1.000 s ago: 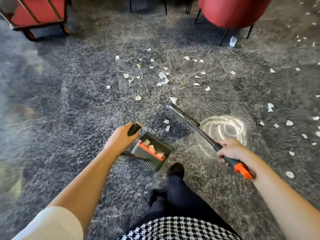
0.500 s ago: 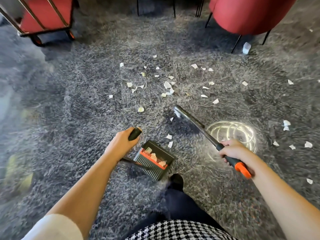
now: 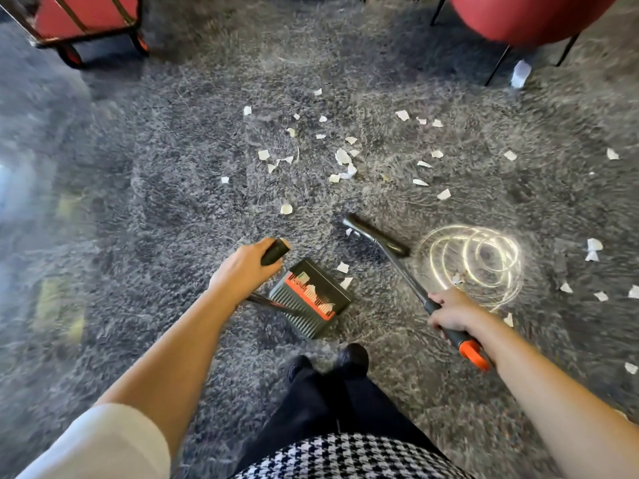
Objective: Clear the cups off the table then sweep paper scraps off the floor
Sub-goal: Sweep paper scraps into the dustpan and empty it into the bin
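Hands: left hand [image 3: 247, 271] curls round the dustpan's black handle grip; right hand [image 3: 449, 312] wraps the broom handle just above its orange end.
Dustpan [image 3: 311, 295]: on the floor [image 3: 173, 202] between the hands, a few scraps inside.
Broom [image 3: 380, 236]: head on the carpet ahead of the right hand, just past the pan's mouth.
Paper scraps [image 3: 342, 157]: mostly farther ahead of both hands, others out beyond the right hand.
Progress: sweeping looks barely begun; cups and worktop are out of view.
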A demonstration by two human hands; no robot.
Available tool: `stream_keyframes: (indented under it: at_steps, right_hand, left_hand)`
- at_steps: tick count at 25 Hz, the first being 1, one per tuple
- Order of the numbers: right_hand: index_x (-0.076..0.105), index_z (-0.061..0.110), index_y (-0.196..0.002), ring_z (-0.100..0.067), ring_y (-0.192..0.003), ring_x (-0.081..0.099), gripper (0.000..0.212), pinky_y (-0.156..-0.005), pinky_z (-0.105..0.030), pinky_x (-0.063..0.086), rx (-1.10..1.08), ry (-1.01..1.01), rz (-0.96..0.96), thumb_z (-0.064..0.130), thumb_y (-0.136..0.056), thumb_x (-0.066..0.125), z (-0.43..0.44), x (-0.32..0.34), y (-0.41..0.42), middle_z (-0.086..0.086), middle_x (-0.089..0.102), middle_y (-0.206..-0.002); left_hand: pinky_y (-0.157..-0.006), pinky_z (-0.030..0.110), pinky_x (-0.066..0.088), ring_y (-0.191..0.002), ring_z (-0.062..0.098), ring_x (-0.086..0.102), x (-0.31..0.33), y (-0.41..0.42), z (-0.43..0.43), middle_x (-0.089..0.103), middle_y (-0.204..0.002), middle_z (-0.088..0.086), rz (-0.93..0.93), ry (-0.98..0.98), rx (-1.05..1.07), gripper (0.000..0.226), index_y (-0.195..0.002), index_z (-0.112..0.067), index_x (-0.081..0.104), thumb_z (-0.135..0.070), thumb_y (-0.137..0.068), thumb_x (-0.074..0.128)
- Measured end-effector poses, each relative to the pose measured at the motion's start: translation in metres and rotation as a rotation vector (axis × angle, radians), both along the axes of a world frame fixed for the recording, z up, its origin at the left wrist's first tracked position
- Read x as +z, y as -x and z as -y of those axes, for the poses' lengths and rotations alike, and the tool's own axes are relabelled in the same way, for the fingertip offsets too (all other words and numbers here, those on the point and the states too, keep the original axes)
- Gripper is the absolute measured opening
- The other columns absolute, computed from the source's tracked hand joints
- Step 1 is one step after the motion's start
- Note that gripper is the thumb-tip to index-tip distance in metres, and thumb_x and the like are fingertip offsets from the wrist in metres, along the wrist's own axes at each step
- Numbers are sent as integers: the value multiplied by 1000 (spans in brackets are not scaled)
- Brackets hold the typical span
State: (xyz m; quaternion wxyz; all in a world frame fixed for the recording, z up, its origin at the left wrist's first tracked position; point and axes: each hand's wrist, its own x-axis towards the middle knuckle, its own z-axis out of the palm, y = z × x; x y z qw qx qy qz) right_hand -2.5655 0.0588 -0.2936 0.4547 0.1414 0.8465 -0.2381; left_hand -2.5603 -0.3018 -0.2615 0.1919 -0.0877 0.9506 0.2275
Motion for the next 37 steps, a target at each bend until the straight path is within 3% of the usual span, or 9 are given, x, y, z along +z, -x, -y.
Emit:
stream_keyframes:
  at_steps: [3,9,17,27,30,35,37]
  right_hand:
    - [33,14,-146,-13,-47,56,77,-36,-15,41,35,8,42,-2,-77,63,0,5,-16,-10,59,-117]
    - [33,18,-146,-9,-31,54,76,-35,-19,42,-54,118,129,-5,-78,58,29,31,-44,-6,61,-76]
    - [41,15,-141,-8,-34,49,66,-34,-19,40,-140,301,234,-13,-82,50,44,84,-66,-10,53,-65]
    - [36,16,-144,-12,-34,50,72,-33,-19,41,-272,290,75,-14,-81,52,58,98,-60,-12,58,-66]
    - [48,4,-133,-11,-30,48,57,-33,-18,40,-253,240,64,-14,-78,50,77,76,-55,-9,53,-51]
    - [60,2,-100,-13,-36,52,28,-40,-21,45,-139,125,104,-6,-73,59,108,47,-67,-8,56,-59]
    - [61,-2,-105,-12,-34,52,33,-38,-18,43,-152,150,158,-7,-73,57,117,48,-81,-8,56,-58]
  left_hand:
    - [-50,27,40,-59,18,57,0,9,5,59,-73,1,16,-4,-43,25,-112,-21,54,-32,-90,58]
    - [-56,29,45,-64,22,59,0,15,11,63,-83,5,22,-33,-58,34,-124,-25,51,-30,-90,57]
    - [-49,27,44,-55,17,58,-2,12,16,61,-73,-1,1,-121,-81,24,-114,-24,54,-31,-91,57]
    - [-51,29,47,-57,15,57,1,3,42,62,-76,1,9,-177,-91,17,-106,-21,53,-29,-91,58]
    - [-57,31,48,-60,16,57,2,2,54,60,-75,2,12,-190,-106,19,-105,-18,54,-30,-91,58]
    - [-60,29,47,-62,13,56,0,-3,60,62,-82,4,50,-201,-178,24,-113,-16,55,-26,-91,59]
    - [-58,28,46,-62,14,56,-1,-3,62,63,-83,5,57,-198,-199,24,-113,-16,56,-24,-91,58]
